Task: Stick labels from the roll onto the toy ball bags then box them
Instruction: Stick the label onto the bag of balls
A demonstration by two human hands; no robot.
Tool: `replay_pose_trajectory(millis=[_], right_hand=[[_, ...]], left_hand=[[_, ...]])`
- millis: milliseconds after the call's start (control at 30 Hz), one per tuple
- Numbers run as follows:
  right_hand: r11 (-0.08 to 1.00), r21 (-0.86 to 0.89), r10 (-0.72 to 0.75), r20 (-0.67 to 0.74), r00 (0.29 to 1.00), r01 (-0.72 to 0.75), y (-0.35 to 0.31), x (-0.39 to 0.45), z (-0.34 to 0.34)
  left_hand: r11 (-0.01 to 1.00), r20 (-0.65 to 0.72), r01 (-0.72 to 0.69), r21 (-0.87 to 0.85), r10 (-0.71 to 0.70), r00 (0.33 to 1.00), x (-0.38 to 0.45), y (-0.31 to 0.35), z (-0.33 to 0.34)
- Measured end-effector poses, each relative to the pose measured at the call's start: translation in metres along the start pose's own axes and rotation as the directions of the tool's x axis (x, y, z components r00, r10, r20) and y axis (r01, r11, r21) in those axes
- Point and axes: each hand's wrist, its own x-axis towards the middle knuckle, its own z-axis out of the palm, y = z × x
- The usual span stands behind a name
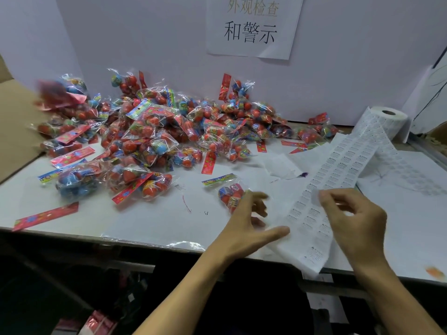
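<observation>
One bag (231,193): light, crinkly, slippery; best pinched at header card.
Label strip (338,165): thin, floppy.
Left hand (244,221): fingers wide, touching bag.
Right hand (355,213): fingers pinching peeled label (314,197).

There's a paper sign (254,25) with printed Chinese characters stuck on the white wall (121,32). Loose paper sheets (411,213) cover the table (72,213), right side.

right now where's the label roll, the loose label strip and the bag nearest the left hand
label roll (389,117): head view, its rim beside the core.
label strip (338,165): head view, mid-length printed face.
toy ball bag (229,193): head view, the balls inside.
</observation>
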Motion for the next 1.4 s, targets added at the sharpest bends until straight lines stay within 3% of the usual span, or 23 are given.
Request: replay_pose_trajectory(millis=[100,233,433,567,667,767,900,1000,1067,1133,1200,1300,1400], right_hand=[[0.969,-0.096,-0.218,0.095,0.971,0.227,-0.006,-0.009,0.011],[0.906,-0.157,-0.366,0.172,0.915,0.392,-0.01,-0.017,0.031],[0.907,-0.06,-0.395,0.224,0.891,0.417,-0.01,-0.023,0.048],[0.955,-0.012,-0.285,0.257,0.923,0.298,-0.007,-0.023,0.048],[0.995,0.075,-0.076,0.253,0.964,0.059,-0.011,-0.022,0.045],[0.987,0.131,0.045,0.35,0.936,-0.097,-0.01,-0.018,0.042],[0.931,0.23,0.154,0.456,0.877,-0.283,-0.002,-0.012,0.044],[0.775,0.451,0.267,0.401,0.876,-0.442,-0.002,-0.007,0.045],[0.741,0.509,0.297,0.335,0.894,-0.437,-0.002,-0.002,0.045],[0.779,0.475,0.262,0.345,0.901,-0.409,-0.002,0.0,0.046],[0.806,0.423,0.244,0.401,0.883,-0.415,-0.003,0.001,0.049],[0.828,0.338,0.272,0.455,0.848,-0.447,0.002,0.005,0.063],[0.816,0.294,0.302,0.517,0.801,-0.498,0.002,0.011,0.083]], left_hand=[[0.99,-0.125,-0.01,-0.143,-0.008,0.992,0.003,-0.001,-0.002],[0.942,-0.089,0.032,-0.334,-0.065,0.994,0.005,0.001,-0.004],[0.922,-0.045,0.013,-0.388,-0.033,0.998,0.005,-0.001,-0.007],[0.876,-0.048,0.003,-0.482,-0.029,0.998,0.005,0.002,-0.007],[0.855,-0.072,-0.01,-0.519,-0.032,0.997,0.006,0.002,-0.008],[0.849,-0.048,-0.01,-0.529,-0.019,0.999,0.006,0.0,-0.006],[0.877,-0.053,-0.033,-0.48,0.008,0.999,0.006,-0.006,-0.006],[0.884,-0.154,-0.052,-0.464,-0.023,0.988,0.006,-0.005,-0.003],[0.928,-0.341,-0.141,-0.345,0.016,0.94,0.006,-0.006,-0.009],[0.983,-0.533,-0.181,-0.025,0.14,0.834,0.008,-0.005,-0.022],[0.949,-0.646,0.006,0.314,0.209,0.734,0.015,-0.004,-0.041],[0.737,-0.609,0.42,0.53,-0.014,0.793,0.028,-0.001,-0.064],[0.588,-0.531,0.479,0.652,-0.098,0.842,0.038,-0.004,-0.067]])
